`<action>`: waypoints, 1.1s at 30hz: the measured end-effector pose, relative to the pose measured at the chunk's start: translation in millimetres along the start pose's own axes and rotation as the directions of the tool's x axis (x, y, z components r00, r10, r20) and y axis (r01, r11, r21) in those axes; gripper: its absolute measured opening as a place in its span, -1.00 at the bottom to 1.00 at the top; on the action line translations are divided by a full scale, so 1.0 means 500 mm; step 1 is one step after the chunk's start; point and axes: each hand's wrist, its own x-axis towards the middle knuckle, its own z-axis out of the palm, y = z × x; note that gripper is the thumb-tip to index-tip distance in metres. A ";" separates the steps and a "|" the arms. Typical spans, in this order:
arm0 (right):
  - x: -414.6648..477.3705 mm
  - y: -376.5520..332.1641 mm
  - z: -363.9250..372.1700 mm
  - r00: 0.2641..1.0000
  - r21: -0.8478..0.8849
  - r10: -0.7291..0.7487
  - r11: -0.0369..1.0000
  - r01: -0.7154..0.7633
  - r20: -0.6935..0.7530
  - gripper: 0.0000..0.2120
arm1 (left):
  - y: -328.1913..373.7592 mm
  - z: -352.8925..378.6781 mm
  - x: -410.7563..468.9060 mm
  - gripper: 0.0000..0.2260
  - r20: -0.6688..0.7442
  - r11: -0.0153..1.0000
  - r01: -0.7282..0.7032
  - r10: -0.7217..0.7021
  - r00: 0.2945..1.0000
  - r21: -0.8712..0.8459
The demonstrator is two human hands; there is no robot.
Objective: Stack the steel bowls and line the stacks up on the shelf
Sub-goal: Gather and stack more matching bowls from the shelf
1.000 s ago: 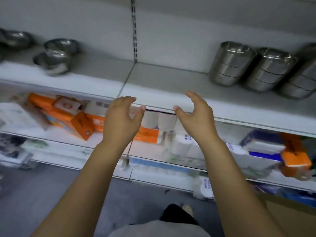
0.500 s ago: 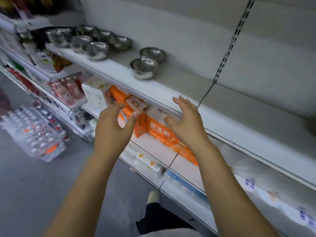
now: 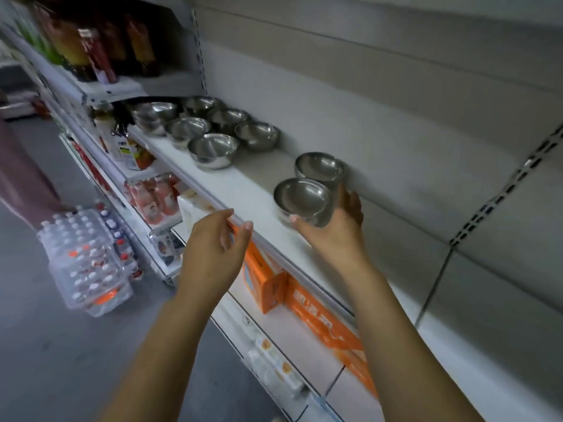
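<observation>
Two steel bowls stand close together on the white shelf [image 3: 249, 196]: a near bowl [image 3: 301, 197] and a far bowl [image 3: 320, 167] behind it. My right hand [image 3: 338, 226] grips the near bowl, thumb at its front wall and fingers round its right side. My left hand [image 3: 217, 248] hovers at the shelf's front edge, fingers relaxed, holding nothing. Farther left on the same shelf sits a cluster of several more steel bowls [image 3: 213, 149], some of them stacked.
Orange boxes [image 3: 304, 296] lie on the shelf below. Bottles [image 3: 91, 47] fill the shelf above at left. Packs of water bottles [image 3: 88, 263] sit on the floor at left, beside a person's pink garment [image 3: 21, 175]. The shelf to the right of my hand is bare.
The view has swung left toward the loose bowls. My right hand reached onto the shelf and took hold of the near bowl. My left hand moved up to the shelf edge.
</observation>
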 end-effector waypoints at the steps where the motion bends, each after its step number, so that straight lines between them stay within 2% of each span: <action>1: 0.019 -0.007 0.006 0.999 -0.011 0.015 1.000 -0.015 0.030 0.13 | 0.000 0.004 0.018 -0.54 -0.010 1.000 0.016 -0.016 1.000 -0.024; 5: 0.064 -0.015 0.039 0.994 -0.055 0.062 0.997 -0.057 0.095 0.29 | -0.010 0.027 0.070 -0.56 -0.027 0.996 0.045 -0.047 0.999 -0.080; 9: 0.065 -0.002 0.071 0.997 -0.030 0.051 0.998 -0.050 0.052 0.31 | -0.022 0.051 0.110 -0.59 0.018 0.979 0.096 -0.094 0.995 -0.179; 13: 0.072 0.012 0.087 0.999 0.000 0.021 1.000 -0.021 -0.046 0.19 | -0.028 0.080 0.170 -0.63 0.093 0.946 0.097 -0.072 0.993 -0.309; 16: 0.088 0.004 0.070 0.999 0.109 0.010 0.994 -0.006 -0.032 0.03 | -0.021 0.099 0.232 -0.67 0.149 0.936 0.091 -0.042 0.988 -0.340; 19: 0.087 -0.006 0.032 1.000 0.224 0.030 0.974 -0.031 0.009 -0.19 | -0.018 0.128 0.312 -0.71 0.269 0.945 0.117 -0.033 0.963 -0.304; 21: 0.082 -0.003 0.009 0.995 0.254 0.094 0.962 -0.099 0.031 -0.13 | -0.012 0.150 0.361 -0.67 0.381 0.926 0.165 -0.026 0.924 -0.339; 22: 0.081 -0.001 0.002 0.991 0.255 0.135 0.957 -0.137 0.023 -0.02 | -0.006 0.162 0.383 -0.65 0.446 0.900 0.227 -0.041 0.894 -0.371; 23: 0.082 0.002 -0.004 0.983 0.255 0.181 0.951 -0.176 0.003 0.10 | 0.002 0.175 0.404 -0.63 0.515 0.878 0.289 -0.059 0.855 -0.381; 25: 0.084 0.003 -0.012 0.967 0.273 0.252 0.934 -0.231 -0.042 0.21 | 0.021 0.198 0.439 -0.67 0.638 0.867 0.372 -0.084 0.766 -0.332; 29: 0.078 -0.011 -0.013 0.926 0.337 0.329 0.906 -0.255 -0.184 0.21 | 0.025 0.243 0.478 -0.76 0.801 0.810 0.502 -0.067 0.595 -0.304; 33: 0.076 -0.031 -0.004 0.856 0.394 0.359 0.896 -0.204 -0.373 0.22 | 0.014 0.260 0.494 -0.77 0.841 0.737 0.583 -0.035 0.540 -0.343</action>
